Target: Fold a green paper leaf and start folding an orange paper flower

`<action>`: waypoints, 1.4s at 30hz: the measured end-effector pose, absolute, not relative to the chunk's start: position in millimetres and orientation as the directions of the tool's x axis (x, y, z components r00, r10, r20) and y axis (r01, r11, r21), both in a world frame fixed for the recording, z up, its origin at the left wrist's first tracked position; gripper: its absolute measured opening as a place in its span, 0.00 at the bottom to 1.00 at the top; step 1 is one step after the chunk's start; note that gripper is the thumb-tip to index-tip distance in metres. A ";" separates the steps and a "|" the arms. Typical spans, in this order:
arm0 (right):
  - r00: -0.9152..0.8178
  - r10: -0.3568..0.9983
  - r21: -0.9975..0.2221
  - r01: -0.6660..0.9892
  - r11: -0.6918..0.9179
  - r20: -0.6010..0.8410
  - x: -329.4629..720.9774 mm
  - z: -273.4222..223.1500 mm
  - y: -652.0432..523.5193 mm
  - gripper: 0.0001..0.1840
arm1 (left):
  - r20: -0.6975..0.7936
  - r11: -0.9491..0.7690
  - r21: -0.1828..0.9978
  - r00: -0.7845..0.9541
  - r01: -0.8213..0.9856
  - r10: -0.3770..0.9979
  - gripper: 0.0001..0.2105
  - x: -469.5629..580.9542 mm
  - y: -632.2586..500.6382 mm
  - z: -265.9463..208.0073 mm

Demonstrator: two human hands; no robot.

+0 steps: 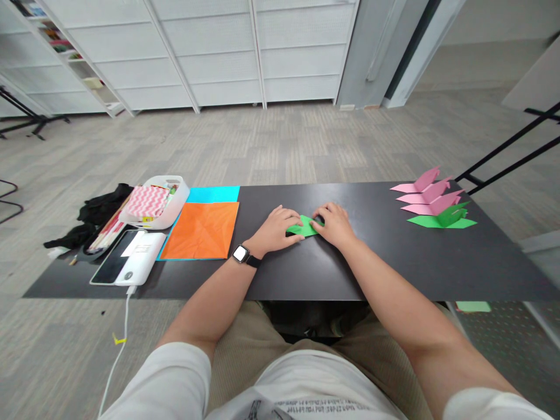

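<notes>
A piece of green folded paper [307, 226] lies on the dark table between my hands. My left hand [277, 228], with a watch on its wrist, grips the paper's left end between thumb and fingers. At the right end my right hand [335, 224] has its thumb and fingertips closed on the paper. Parts of the paper are hidden under the fingers of both hands. Farther right stand three pink folded paper birds [431, 191] in a row. Nearest me in that row is a green paper bird [446, 219].
On the left, orange paper [199, 230] lies over blue paper [214, 194]. Beside it are a white basket [177, 207], a phone [111, 262], a white power bank [144, 259] with a cable, a dark tray of pencils and black cloth [102, 204]. The table's [306, 274] near edge borders my lap.
</notes>
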State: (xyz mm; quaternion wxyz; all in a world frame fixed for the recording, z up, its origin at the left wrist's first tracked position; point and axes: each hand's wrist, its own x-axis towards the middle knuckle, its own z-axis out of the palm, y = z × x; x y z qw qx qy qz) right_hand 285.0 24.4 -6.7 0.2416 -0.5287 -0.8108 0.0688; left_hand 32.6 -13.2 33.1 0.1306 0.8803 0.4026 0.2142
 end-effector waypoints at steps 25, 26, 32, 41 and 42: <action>-0.672 0.683 -0.406 0.560 0.722 0.288 292.9 13.8 18.4 0.07 | 0.214 -0.635 0.370 0.604 0.678 0.768 0.08 25.1 -7.8 27.4; -0.675 0.679 -0.411 0.554 0.724 0.287 293.5 15.1 17.6 0.06 | 0.211 -0.641 0.366 0.611 0.675 0.763 0.08 24.9 -8.0 27.0; -0.655 0.697 -0.431 0.561 0.707 0.291 293.9 17.7 14.5 0.05 | 0.220 -0.661 0.360 0.629 0.658 0.746 0.08 24.0 -7.1 23.7; -0.598 0.745 -0.409 0.625 0.664 0.296 289.1 13.2 16.8 0.06 | 0.189 -0.636 0.380 0.617 0.672 0.764 0.06 25.9 -6.4 26.9; -0.591 0.752 -0.409 0.634 0.657 0.293 289.4 12.2 17.3 0.06 | 0.191 -0.637 0.379 0.617 0.671 0.764 0.06 25.9 -6.3 26.7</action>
